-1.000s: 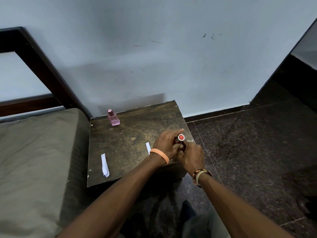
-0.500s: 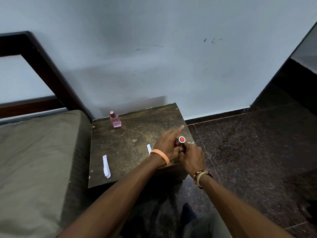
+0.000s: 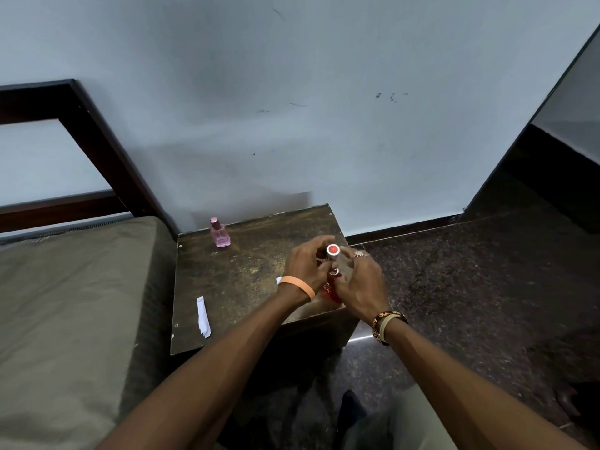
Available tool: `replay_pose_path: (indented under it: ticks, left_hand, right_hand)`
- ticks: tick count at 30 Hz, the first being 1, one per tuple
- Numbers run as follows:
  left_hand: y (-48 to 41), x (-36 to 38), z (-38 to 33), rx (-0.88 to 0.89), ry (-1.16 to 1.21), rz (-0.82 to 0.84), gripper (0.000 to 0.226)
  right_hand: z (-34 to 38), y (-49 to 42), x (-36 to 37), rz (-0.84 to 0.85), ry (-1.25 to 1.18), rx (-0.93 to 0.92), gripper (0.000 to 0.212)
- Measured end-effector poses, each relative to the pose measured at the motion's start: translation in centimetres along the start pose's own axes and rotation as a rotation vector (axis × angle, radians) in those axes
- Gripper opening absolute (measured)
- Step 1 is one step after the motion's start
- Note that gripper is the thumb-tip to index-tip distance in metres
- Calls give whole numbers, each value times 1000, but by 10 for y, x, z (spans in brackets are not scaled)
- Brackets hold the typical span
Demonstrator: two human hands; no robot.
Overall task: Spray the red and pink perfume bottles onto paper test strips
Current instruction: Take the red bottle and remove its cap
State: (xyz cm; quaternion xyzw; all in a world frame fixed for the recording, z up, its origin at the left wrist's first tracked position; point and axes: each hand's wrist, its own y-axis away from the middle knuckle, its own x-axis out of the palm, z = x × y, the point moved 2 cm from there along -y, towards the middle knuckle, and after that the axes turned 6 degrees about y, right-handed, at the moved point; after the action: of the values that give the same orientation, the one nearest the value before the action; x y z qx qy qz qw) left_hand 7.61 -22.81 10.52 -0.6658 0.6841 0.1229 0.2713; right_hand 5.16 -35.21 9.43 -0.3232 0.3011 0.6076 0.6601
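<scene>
1 red bottle (image 3: 331, 292) in right hand (image 3: 362, 285); left hand (image 3: 306, 264) holds cap (image 3: 333, 250).

Dark table (image 3: 253, 274), pink bottle (image 3: 220, 233), paper strip (image 3: 203, 316)

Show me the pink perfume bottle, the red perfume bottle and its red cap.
pink perfume bottle (image 3: 222, 238): head view, on its glass body.
red perfume bottle (image 3: 330, 292): head view, on its red body.
red cap (image 3: 333, 249): head view, on its round top.
</scene>
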Motion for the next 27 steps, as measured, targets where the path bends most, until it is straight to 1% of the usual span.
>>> replay_pose_path:
  ticks: [3, 7, 10, 13, 16, 18, 20, 22, 27]
  left_hand:
    - [-1, -20, -17, 25, 35, -48, 42]
    - [-2, -61, -39, 61, 31, -133, 35]
    - [-1, -99, -43, 71, -7, -172, 37]
    - [5, -134, -32, 48, -76, -155, 43]
    - [15, -163, -8, -10, -117, -178, 48]
    - [23, -177, 13, -77, -91, -199, 50]
    - [32, -188, 37, -140, -75, -232, 40]
    - [42, -194, 67, -199, -73, -246, 29]
    - [67, -192, 141, -372, -3, -248, 24]
  right_hand:
    - [27, -2, -23, -59, -93, -82, 40]
    - [70, -5, -42, -71, -217, -151, 38]
    - [101, -7, -45, -6, -271, -181, 34]
    - [131, -7, -36, 67, -325, -220, 32]
    - [162, -7, -11, 183, -362, -247, 33]
    - [177, -7, 12, 239, -375, -223, 38]
    - [188, -6, 39, 286, -382, -196, 40]
    - [193, -5, 70, 331, -356, -186, 35]
    - [188, -1, 148, 469, -286, -114, 29]
